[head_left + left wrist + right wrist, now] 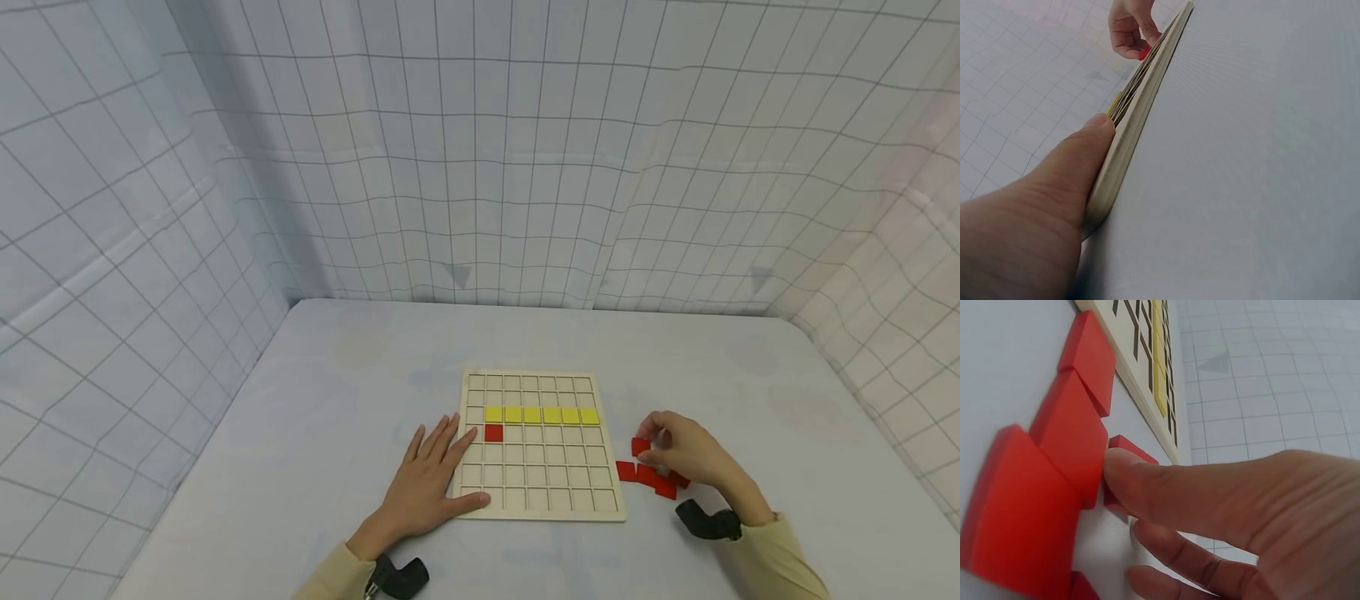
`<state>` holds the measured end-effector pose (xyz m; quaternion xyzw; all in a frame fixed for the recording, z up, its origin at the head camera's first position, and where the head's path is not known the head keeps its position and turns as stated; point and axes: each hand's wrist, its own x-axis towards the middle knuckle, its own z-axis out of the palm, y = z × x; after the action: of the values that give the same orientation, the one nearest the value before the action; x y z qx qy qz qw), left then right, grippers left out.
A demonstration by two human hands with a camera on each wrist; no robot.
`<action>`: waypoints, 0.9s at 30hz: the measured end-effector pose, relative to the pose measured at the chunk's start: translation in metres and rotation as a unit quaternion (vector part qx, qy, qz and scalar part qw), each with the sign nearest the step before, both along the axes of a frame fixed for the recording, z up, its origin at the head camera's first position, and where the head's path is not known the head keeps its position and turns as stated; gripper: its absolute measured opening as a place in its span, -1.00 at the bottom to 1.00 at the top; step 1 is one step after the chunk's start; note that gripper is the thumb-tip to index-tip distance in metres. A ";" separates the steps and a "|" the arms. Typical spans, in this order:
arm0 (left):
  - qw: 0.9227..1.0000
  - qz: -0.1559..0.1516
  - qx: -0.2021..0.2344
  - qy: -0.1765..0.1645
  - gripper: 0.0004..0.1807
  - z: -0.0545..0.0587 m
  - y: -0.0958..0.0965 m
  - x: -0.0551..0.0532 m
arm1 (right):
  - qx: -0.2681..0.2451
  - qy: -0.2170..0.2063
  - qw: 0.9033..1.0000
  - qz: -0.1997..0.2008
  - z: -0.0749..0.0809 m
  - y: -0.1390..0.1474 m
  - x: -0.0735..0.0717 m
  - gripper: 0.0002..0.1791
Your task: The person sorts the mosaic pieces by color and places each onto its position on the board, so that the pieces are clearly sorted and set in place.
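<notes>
A pale wooden grid board (538, 525) lies flat on the table. Along one row sit several yellow square tiles (532, 415), and a single red tile (493, 432) fills a cell just below the leftmost yellow one. My left hand (426, 487), fingers spread and straight, rests on the board's left side, its thumb over the near left corner. Right of the board, my right hand (688, 450) pinches a red square tile (1135, 450) between thumb and fingers; the far fingertips are partly hidden in the right wrist view. Several loose red tiles (1029, 512) lie beside that hand, some touching.
A white table (337, 375) surrounds the board. Grid-patterned white curtains (480, 167) hang behind it and on both sides. Each wrist wears a black camera mount (708, 523), close above the tabletop.
</notes>
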<state>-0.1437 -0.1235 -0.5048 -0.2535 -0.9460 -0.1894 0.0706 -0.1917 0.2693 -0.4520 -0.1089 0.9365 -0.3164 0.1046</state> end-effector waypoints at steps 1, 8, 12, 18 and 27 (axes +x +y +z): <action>1.000 0.000 0.001 -0.002 -0.01 0.000 0.000 0.000 | 0.001 0.001 1.000 -0.001 0.000 0.000 0.000 -0.75; 1.000 -0.002 0.004 -0.006 -0.01 0.001 0.000 0.001 | 0.001 0.027 1.000 0.003 -0.003 0.001 0.001 -0.75; 1.000 -0.002 0.004 -0.005 -0.01 0.001 0.000 0.000 | -0.009 0.046 0.999 0.003 -0.005 0.001 0.000 -0.80; 1.000 -0.002 0.002 -0.004 -0.01 0.001 0.000 0.000 | -0.021 0.053 0.998 -0.016 -0.006 0.000 0.001 -0.84; 1.000 -0.002 0.006 0.006 0.00 0.001 0.000 0.000 | -0.037 0.076 0.996 -0.030 -0.003 -0.012 0.003 -0.86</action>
<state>-0.1435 -0.1231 -0.5039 -0.2563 -0.9438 -0.1940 0.0772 -0.1882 0.2578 -0.4547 -0.1080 0.9323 -0.3445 0.0190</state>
